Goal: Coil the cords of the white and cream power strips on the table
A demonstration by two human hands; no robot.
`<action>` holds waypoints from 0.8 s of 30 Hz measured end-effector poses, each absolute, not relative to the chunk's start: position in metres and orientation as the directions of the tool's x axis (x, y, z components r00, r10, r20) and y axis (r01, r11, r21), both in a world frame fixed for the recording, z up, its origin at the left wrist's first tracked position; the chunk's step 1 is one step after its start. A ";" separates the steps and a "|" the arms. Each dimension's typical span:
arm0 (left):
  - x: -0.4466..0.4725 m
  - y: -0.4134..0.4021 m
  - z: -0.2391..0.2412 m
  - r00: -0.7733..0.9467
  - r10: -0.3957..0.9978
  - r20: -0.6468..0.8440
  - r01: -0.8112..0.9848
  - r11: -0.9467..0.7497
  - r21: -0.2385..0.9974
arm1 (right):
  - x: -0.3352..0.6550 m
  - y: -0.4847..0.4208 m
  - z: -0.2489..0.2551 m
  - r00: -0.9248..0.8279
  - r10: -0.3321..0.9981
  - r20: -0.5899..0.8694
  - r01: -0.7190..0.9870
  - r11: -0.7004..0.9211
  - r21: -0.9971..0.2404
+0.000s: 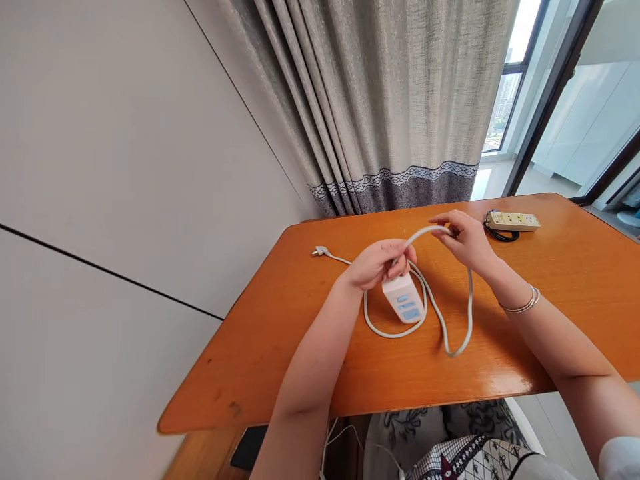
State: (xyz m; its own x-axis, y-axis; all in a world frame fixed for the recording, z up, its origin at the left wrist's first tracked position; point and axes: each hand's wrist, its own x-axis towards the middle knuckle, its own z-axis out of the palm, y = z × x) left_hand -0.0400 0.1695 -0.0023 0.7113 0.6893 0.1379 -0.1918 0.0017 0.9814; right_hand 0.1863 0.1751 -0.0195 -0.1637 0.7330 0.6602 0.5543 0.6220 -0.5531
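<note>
A white power strip (403, 300) with pale blue sockets hangs or rests just below my left hand (383, 261), tilted over the tabletop. The fingers of that hand are closed on the strip's white cord near its end. My right hand (463, 239) pinches the same cord (424, 231) further along, so it arches between both hands. From there a loop drops toward the table, and another loop curls around the strip. The cord's white plug (321, 251) lies on the table to the left of my left hand. Whether the strip touches the wood I cannot tell.
The orange-brown wooden table (280, 347) has rounded corners. A beige power strip (514, 221) with a black cord lies at its back right. A grey curtain (400, 100) hangs behind, and a white wall (125, 167) stands at the left. Below the front edge are a dark flat object and white cables.
</note>
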 end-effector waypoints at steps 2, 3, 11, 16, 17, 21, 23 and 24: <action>-0.043 0.165 0.007 0.565 0.785 0.252 -0.376 -0.026 0.926 | 0.188 0.179 -0.022 -0.113 0.824 0.556 0.510 0.528 -0.679; -0.045 0.163 0.012 0.478 0.832 0.281 -0.443 -0.048 0.895 | 0.188 0.180 -0.023 -0.112 0.869 0.482 0.484 0.472 -0.737; -0.058 0.178 0.018 0.019 0.910 0.415 -0.488 -0.354 0.798 | 0.165 0.166 -0.029 -0.269 0.962 0.054 0.477 0.182 -0.860; -0.050 0.185 -0.001 0.107 0.809 0.578 -0.299 -0.528 0.795 | 0.156 0.147 -0.021 -0.436 0.900 0.007 0.333 0.169 -0.928; -0.047 0.183 -0.004 0.139 0.798 0.586 -0.267 -0.540 0.798 | 0.154 0.143 -0.019 -0.478 0.878 0.006 0.279 0.158 -0.947; -0.035 0.173 -0.009 0.278 0.768 0.577 -0.157 -0.557 0.816 | 0.145 0.125 -0.009 -0.603 0.797 0.025 0.155 0.148 -0.977; -0.031 0.168 -0.010 0.368 0.747 0.554 -0.063 -0.574 0.816 | 0.141 0.119 -0.005 -0.614 0.786 0.072 0.124 0.186 -0.975; -0.031 0.167 -0.010 0.412 0.738 0.534 -0.003 -0.585 0.811 | 0.140 0.116 -0.003 -0.610 0.787 0.094 0.108 0.200 -0.974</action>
